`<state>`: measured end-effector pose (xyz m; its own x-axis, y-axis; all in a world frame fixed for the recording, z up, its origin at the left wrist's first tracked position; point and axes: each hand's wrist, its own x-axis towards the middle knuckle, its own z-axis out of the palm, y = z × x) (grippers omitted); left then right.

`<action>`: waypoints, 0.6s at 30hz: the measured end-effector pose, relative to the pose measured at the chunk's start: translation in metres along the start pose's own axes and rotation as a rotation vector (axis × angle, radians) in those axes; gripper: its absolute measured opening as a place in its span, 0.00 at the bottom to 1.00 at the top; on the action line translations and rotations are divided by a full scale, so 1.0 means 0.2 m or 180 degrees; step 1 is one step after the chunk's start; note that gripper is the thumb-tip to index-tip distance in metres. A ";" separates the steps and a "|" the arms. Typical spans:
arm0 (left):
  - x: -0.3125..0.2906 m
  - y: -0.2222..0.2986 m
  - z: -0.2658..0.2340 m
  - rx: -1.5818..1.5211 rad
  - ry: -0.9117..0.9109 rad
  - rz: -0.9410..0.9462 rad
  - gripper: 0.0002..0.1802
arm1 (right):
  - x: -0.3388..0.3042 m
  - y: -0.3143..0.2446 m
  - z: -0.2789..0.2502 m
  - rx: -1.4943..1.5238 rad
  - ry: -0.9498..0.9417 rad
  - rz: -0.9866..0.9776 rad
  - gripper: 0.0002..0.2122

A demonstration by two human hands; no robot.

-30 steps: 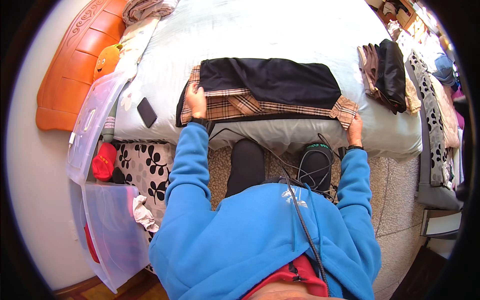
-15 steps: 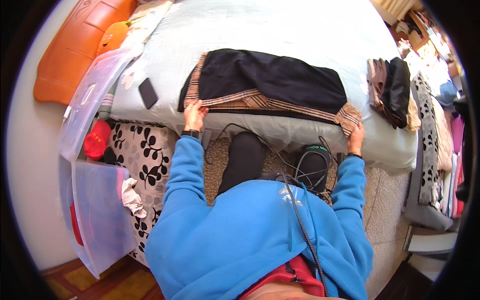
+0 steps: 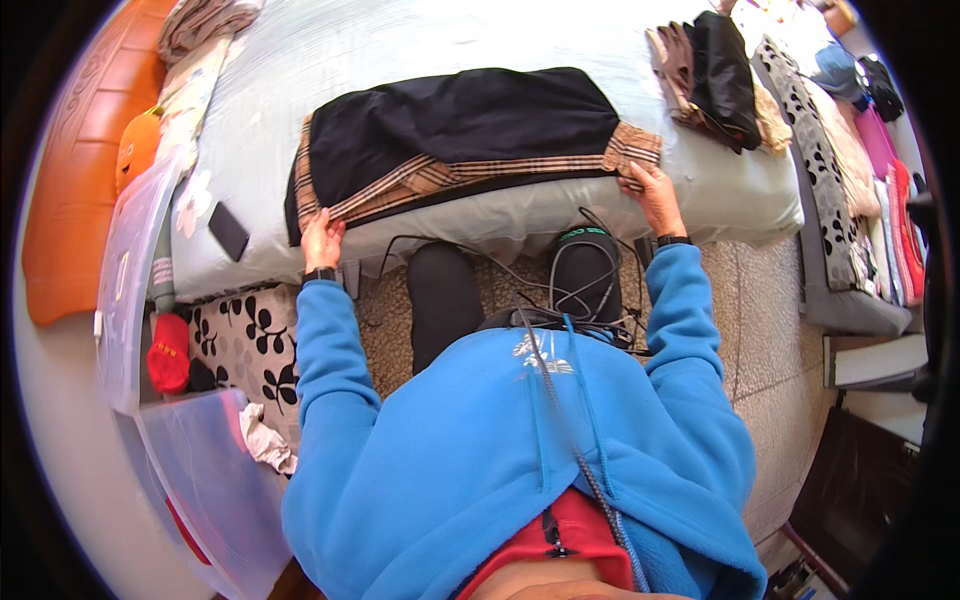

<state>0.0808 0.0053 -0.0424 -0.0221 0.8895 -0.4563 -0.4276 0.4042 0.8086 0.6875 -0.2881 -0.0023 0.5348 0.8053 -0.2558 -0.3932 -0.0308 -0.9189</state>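
A black garment [image 3: 470, 115] with tan plaid trim lies folded in a long shape along the bed's near edge. My left hand [image 3: 322, 243] pinches the plaid border at its near left corner. At the opposite end, my right hand [image 3: 655, 197] has its thumb and fingers closed on the plaid flap. The strip of plaid between my hands runs along the near side, with a small folded bump near its middle. What kind of garment it is cannot be made out.
The bed [image 3: 400, 40] has a pale sheet. A dark phone [image 3: 229, 231] lies left of the garment, folded brown and black clothes [image 3: 725, 80] to the right. A clear plastic box [image 3: 210, 480] stands at lower left. Cables [image 3: 590, 290] loop around my legs.
My view has shifted, so the scene sits further left. My right hand has brought the plaid flap up and inward, nearer the garment. My left hand keeps its corner.
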 end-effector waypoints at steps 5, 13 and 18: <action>0.00 0.07 -0.01 -0.0157 0.0608 -0.0004 0.08 | 0.09 -0.12 0.00 -0.0888 0.0772 -0.0327 0.09; -0.04 0.13 -0.05 0.0557 0.0348 0.0120 0.12 | 0.11 -0.03 -0.10 -0.0807 0.0488 0.0039 0.09; -0.07 0.16 -0.05 0.2658 0.0915 0.1451 0.28 | 0.17 -0.05 -0.16 -0.1350 0.1139 -0.0619 0.15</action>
<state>0.0586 0.0036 -0.0142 -0.2916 0.9563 -0.0200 0.4474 0.1549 0.8808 0.7335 -0.2798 -0.0114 0.8153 0.5723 -0.0881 0.0315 -0.1959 -0.9801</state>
